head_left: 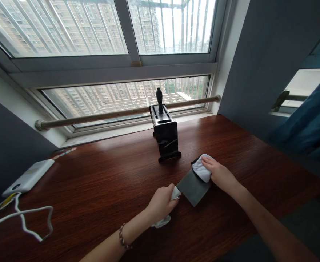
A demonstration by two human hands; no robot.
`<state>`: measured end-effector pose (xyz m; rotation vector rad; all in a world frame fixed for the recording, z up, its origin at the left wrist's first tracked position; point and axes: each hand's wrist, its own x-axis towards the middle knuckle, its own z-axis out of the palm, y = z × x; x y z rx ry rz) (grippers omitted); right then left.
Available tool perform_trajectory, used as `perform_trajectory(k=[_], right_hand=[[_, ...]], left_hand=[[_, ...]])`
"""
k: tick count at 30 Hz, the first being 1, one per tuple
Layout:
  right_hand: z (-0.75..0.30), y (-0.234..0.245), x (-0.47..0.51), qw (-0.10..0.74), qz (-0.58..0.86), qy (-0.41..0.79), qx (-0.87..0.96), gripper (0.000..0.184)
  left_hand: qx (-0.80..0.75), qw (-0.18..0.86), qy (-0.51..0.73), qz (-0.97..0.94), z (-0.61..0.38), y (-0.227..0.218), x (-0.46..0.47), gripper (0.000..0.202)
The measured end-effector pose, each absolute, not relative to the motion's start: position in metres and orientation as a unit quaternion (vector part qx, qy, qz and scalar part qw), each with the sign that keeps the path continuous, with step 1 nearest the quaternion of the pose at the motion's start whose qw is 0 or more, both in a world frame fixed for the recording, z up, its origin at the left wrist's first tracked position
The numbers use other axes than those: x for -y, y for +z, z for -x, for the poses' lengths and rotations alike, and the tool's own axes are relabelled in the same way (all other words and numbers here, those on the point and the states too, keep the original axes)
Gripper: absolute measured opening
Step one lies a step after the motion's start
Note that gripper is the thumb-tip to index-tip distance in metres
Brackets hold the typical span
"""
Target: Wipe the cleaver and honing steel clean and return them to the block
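A cleaver with a broad, dull grey blade (194, 188) lies level just over the wooden table or on it; I cannot tell which. My left hand (162, 203) is closed in a fist at the blade's near left corner, where the handle is hidden. Crumpled white cloth or tissue (163, 221) pokes out on both sides of that fist. On the blade's far right part, my right hand (217, 173) presses a folded white cloth (201, 168) with a dark edge, its fingers closed over it.
Behind the blade stands a black knife block (167, 136) with one dark handle (159, 99) upright in it. A white power strip or box (30, 176) and a white cable (34, 211) lie at left. The table (108, 171) meets a barred window; a blue curtain (307, 112) hangs right.
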<state>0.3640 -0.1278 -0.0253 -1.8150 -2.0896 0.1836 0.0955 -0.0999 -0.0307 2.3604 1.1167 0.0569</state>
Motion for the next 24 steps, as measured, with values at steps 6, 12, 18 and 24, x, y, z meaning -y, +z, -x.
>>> perform_trajectory(k=[6,12,18,24], right_hand=[[-0.395,-0.026,0.126,0.153,0.705,0.097,0.686,0.055],[-0.436,-0.022,0.136,0.186,0.778,0.101,0.592,0.045],[-0.420,-0.006,0.128,0.336,0.717,0.154,0.591,0.049],[-0.390,-0.012,0.122,0.317,0.648,0.221,0.657,0.047]], left_hand=[[-0.411,0.253,0.011,-0.876,-0.095,-0.032,0.101,0.011],[-0.409,0.241,0.001,-0.880,-0.095,-0.032,0.101,0.011],[-0.399,0.235,-0.003,-0.886,-0.095,-0.032,0.101,0.012],[-0.401,0.244,0.005,-0.883,-0.093,-0.031,0.102,0.012]])
